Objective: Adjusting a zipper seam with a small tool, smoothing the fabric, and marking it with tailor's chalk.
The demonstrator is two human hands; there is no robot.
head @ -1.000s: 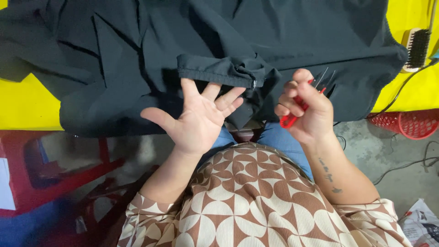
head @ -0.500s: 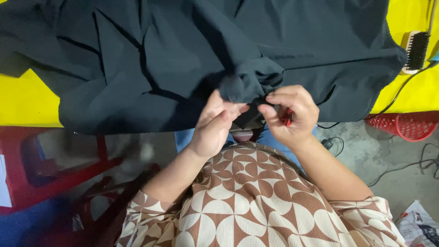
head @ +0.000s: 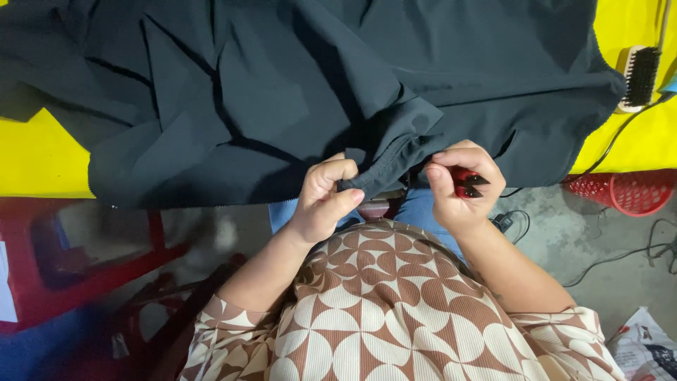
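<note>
At frame centre, the left hand (head: 321, 201) pinches the dark blue-black fabric garment's (head: 282, 92) hem; the right hand (head: 462, 187) grips what look like small red-handled thread snips (head: 467, 183).

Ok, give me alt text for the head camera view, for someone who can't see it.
Seen from above, a person's left hand pinches the hem of a dark garment spread over a yellow table, while the right hand holds small red-handled snips. A brush lies at the table's right.

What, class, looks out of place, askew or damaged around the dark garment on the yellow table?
Nothing looks damaged or spilled. The dark garment lies rumpled, its edge hanging off the yellow table. The left hand pinches its hem; the right hand holds red snips.
</note>
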